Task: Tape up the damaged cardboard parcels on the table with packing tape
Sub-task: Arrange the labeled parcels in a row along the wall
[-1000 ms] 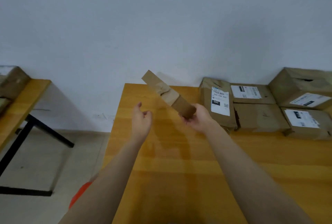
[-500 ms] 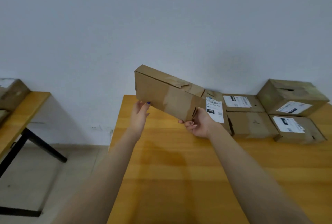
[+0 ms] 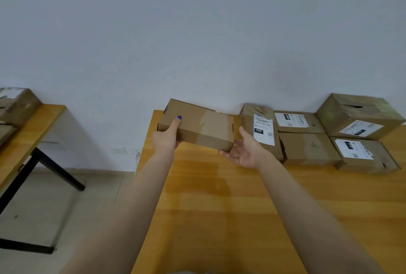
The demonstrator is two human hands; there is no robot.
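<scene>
**Left hand grips the box, right hand open at its corner**

Curled round the left end of a brown cardboard box (image 3: 202, 126), the left hand (image 3: 164, 139) holds it with the thumb (image 3: 176, 123) laid on the top face, its nail painted blue. The other fingers are hidden beneath. The right hand (image 3: 246, 153) is spread, palm up, at the box's near right corner, with fingertips reaching toward its underside. Whether they touch the cardboard cannot be told. The box is held over the far left corner of the wooden table (image 3: 219, 207), close to the wall (image 3: 197, 32), and a paler band of tape (image 3: 209, 128) crosses its middle.

Just beside the right hand, a crumpled parcel (image 3: 246, 117) stands on the table with a white label (image 3: 263, 131) reading 060. Next to it lie two flat ones, the rear flat parcel (image 3: 297, 121) against the wall and the front flat parcel (image 3: 309, 148) before it. Farther right, a large parcel (image 3: 358, 115) with a torn slot in its top sits behind a low parcel (image 3: 362, 155) bearing its own label. Off to the left, a side table (image 3: 33, 133) carries another carton (image 3: 17, 103).
</scene>
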